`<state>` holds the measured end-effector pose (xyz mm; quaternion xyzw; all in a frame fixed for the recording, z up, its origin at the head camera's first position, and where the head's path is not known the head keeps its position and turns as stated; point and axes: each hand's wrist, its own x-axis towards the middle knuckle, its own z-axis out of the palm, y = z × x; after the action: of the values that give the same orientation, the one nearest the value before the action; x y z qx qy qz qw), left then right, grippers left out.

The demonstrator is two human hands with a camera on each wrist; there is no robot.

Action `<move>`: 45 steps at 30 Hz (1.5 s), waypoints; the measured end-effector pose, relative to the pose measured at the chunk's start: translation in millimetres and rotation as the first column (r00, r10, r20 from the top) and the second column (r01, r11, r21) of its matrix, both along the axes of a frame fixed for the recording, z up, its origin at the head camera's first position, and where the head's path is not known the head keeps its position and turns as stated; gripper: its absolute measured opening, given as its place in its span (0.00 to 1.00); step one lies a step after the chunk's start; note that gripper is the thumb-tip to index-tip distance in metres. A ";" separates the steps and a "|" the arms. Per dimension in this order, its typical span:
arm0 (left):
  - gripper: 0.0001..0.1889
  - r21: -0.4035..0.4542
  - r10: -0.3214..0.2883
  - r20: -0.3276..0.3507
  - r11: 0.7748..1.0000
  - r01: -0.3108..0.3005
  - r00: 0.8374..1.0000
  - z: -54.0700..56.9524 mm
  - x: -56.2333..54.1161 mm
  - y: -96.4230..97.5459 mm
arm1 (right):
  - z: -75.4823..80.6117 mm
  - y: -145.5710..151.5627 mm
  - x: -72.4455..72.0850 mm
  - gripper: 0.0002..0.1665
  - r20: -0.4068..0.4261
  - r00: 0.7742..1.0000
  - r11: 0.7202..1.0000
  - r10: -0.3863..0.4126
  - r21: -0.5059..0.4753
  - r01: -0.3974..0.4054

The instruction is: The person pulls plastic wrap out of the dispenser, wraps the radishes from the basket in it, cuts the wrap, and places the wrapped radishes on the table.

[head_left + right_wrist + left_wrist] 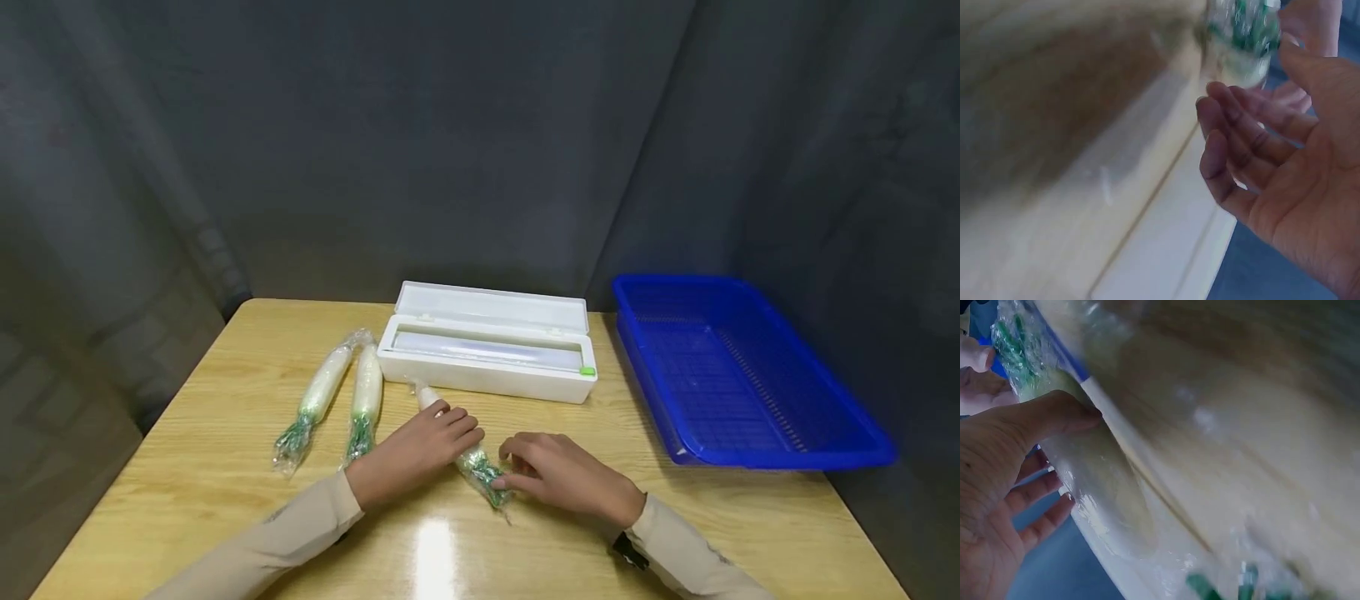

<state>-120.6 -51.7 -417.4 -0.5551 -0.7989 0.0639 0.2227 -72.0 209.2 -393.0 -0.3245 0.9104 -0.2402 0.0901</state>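
Observation:
On the table a white radish [474, 460] with green tops lies in clear plastic film. My left hand [423, 450] holds it around the middle; in the left wrist view the thumb crosses the radish [1107, 478] and the fingers lie on its other side. My right hand [562, 471] is beside the leafy end, its thumb close to the film, its fingers loosely bent around nothing. Whether the thumb touches the film cannot be told. To the left, two more wrapped radishes lie side by side, an outer radish [324, 387] and an inner radish [367, 383].
Behind the hands stands a white cling film box [487, 379], lid raised, with a film roll inside and a green slider [587, 371] at its right end. A blue plastic basket [667, 408] occupies the right side of the wooden table [202, 467]. Dark curtains [450, 150] hang behind.

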 end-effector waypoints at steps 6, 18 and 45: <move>0.21 0.031 0.000 -0.009 1.000 0.000 1.000 23.1 8.4 -28.8 | 10.0 9.7 -0.3 0.15 -0.109 0.993 0.999 -0.034 -0.037 0.030; 0.38 0.322 -0.013 0.191 0.945 -0.050 0.981 44.8 26.0 -92.9 | 13.4 27.7 -6.2 0.07 -0.301 0.953 0.999 -0.043 -0.006 0.043; 0.56 0.495 0.214 0.366 0.780 -0.384 0.906 12.6 -20.3 -206.3 | 15.6 50.7 -13.2 0.06 -0.519 0.854 0.998 -0.043 0.010 0.057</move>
<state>-140.9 -258.0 -404.8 -0.3338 -0.8846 -0.2181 0.2418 -85.2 260.0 -377.5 -0.3522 0.9122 -0.1348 -0.1602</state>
